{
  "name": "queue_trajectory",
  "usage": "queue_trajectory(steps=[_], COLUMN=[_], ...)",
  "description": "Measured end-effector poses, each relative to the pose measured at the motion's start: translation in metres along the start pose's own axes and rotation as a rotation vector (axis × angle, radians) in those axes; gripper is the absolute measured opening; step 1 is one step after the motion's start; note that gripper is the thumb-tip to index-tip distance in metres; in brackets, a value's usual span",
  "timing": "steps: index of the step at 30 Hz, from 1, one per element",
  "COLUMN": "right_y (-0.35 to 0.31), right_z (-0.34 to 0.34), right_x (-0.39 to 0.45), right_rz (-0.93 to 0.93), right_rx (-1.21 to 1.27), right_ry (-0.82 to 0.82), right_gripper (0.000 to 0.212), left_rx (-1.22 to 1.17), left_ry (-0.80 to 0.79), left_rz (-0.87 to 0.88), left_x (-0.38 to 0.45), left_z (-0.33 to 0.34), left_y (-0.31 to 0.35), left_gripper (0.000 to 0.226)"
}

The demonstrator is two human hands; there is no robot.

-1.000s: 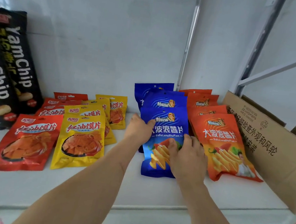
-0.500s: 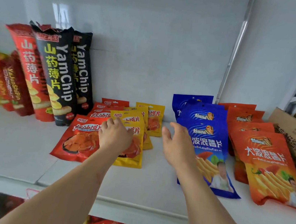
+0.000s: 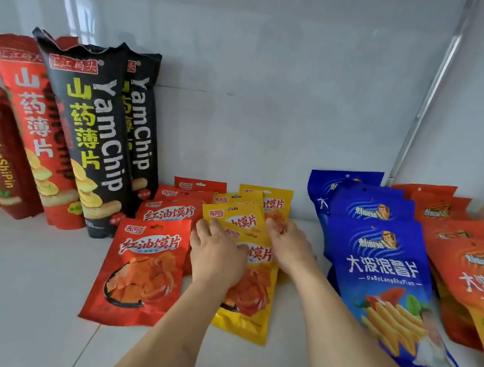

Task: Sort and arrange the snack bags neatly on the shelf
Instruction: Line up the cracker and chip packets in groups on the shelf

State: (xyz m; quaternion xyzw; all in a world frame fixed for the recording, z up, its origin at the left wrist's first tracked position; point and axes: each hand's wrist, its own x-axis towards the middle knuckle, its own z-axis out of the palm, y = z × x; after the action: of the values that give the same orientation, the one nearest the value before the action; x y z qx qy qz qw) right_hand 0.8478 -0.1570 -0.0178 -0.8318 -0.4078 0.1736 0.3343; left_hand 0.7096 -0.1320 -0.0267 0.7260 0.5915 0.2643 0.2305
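Shelf [image 3: 20, 292], white, snack stock laid in colour groups.

Item in hand: yellow bags [image 3: 248, 276], a short overlapping row lying flat, long axes running front to back, the front bag nearest the shelf's edge. Row stood between the red bags [image 3: 143, 266] on its left, touching, and the blue bags [image 3: 383, 272] on its right, apart.

Left hand [image 3: 216, 260]: palm down, fingers loosely spread, resting on the left part of the front yellow bag near the seam with the red one. No pinch visible; it pressed rather than held.

Right hand [image 3: 288, 245]: palm down on the right side of the row, farther back, fingers [image 3: 273, 226] curled at the edge of a rear yellow bag. Whether they gripped that edge could not be told.

Governing relation: the row lay directly under and between both hands, each bracketing one long side, so squaring it likely called for an inward squeeze along those sides.

Other stock: tall yam chip bags [image 3: 92, 139] leaning on the back wall at left; orange bags [image 3: 469, 268] at far right.
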Motion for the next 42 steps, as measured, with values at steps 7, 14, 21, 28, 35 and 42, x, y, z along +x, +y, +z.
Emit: queue_trajectory(steps=[7,14,21,28,35,42], right_y=[0.005,0.012,0.015,0.016,0.011,0.008], right_z=[0.014,0.014,0.011,0.006,-0.001,-0.009], right_x=[0.010,0.016,0.020,0.021,0.016,0.015], right_rz=[-0.012,-0.036,-0.026,-0.095,-0.079,-0.034], right_rx=[0.104,0.137,0.252,0.186,0.273,0.434], right_ry=[0.072,0.121,0.126,0.053,0.009,0.071], right_gripper=[0.084,0.069,0.069,0.065,0.074,0.075], left_rx=[-0.229,-0.277,-0.362,-0.663,-0.849,-0.685], left_ry=[-0.103,-0.176,-0.171,-0.210,-0.328,-0.373], left_rz=[-0.055,-0.086,-0.130,-0.155,-0.167,-0.140], left_x=[0.013,0.033,0.052,0.057,0.067,0.056], left_z=[0.002,0.003,-0.004,-0.008,-0.002,-0.002], left_y=[0.003,0.007,0.012,0.018,0.010,0.001], left_gripper=[0.097,0.102,0.093,0.075,0.091,0.087])
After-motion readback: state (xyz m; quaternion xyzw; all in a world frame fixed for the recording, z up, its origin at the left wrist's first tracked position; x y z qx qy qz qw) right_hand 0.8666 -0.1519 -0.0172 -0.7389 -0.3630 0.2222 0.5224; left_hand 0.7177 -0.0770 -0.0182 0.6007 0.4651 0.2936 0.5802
